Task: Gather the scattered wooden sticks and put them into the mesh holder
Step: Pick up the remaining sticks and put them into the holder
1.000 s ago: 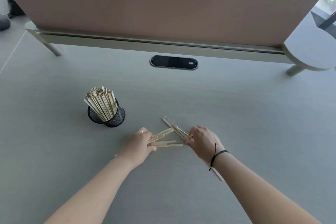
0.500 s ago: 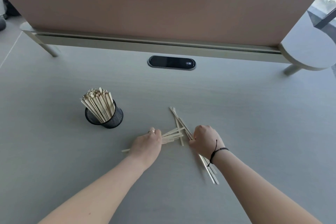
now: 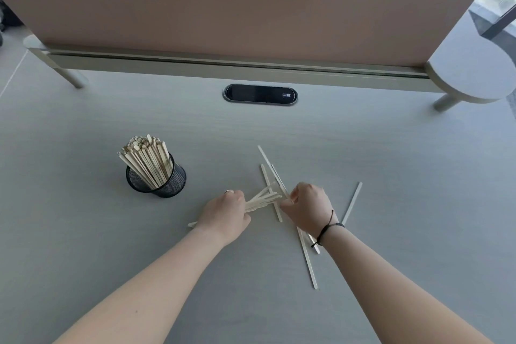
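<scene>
While the left hand (image 3: pixel 223 211) closes around a small bundle of wooden sticks (image 3: pixel 261 200) low over the grey desk (image 3: pixel 391 176), the right hand (image 3: pixel 308 208) pinches the crossing sticks just beside it. More loose sticks fan out under and past the right wrist, one lying apart to the right (image 3: pixel 352 202). Left of the hands, with a clear strip of desk between, stands the black mesh holder (image 3: pixel 164 180), already packed with upright sticks. Open desk runs back to the pink divider panel (image 3: pixel 237 3) and the oval cable port (image 3: pixel 259 94).
</scene>
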The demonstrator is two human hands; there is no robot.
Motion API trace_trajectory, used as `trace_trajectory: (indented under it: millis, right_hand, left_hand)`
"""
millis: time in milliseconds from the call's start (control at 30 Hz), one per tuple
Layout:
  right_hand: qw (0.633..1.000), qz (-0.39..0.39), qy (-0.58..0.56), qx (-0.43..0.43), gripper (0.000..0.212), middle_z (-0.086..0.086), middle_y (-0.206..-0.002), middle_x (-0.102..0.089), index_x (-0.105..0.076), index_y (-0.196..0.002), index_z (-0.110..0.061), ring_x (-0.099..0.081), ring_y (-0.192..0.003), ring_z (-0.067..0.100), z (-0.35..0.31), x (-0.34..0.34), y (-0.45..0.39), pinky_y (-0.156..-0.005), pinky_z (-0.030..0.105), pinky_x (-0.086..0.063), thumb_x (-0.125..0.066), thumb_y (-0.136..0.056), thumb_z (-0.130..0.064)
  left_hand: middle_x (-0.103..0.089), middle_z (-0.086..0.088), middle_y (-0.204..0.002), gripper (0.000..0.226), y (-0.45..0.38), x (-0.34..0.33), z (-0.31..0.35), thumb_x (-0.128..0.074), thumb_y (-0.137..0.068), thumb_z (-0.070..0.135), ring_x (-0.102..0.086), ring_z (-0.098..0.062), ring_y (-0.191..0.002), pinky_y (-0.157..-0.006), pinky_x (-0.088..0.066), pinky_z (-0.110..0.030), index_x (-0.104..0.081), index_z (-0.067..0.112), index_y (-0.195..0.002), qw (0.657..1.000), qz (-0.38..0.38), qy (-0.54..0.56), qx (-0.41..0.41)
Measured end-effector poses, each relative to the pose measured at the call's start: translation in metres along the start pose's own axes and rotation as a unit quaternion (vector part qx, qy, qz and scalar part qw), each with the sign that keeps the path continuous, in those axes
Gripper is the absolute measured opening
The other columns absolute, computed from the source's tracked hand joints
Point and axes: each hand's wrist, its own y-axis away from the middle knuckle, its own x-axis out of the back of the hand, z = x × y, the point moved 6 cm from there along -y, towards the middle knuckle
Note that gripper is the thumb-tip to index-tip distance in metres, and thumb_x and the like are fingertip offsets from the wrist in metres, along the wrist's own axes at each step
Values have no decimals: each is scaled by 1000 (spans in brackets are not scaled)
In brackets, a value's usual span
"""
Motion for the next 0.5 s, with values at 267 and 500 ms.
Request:
trace_trajectory:
  millis: [267, 500]
  right_hand:
    - [897, -46, -420, -127, 7, 11, -69, -65, -56, -85, -5, -59, -52, 22, 5, 1, -2, -59, 40, -57, -50, -88, -2]
    - [822, -136, -517, -196, 11, -1, -57, -39, -44, -85, -17, -22, -45, 13, 0, -15, 1, -48, 25, -15, -49, -91, -9]
  left_hand:
    - [-60, -3, -75, 12, -4, 17, -22, -61, -83, 16, -52, -21, -65, -55, -39, -29, -53, 12, -90, 951, 84, 291, 65]
    - [-48, -5, -70, 5, -13, 6, -22, -46, -85, 3, -39, -19, -53, -47, -34, -26, -50, 5, -86, 837, 42, 523, 158]
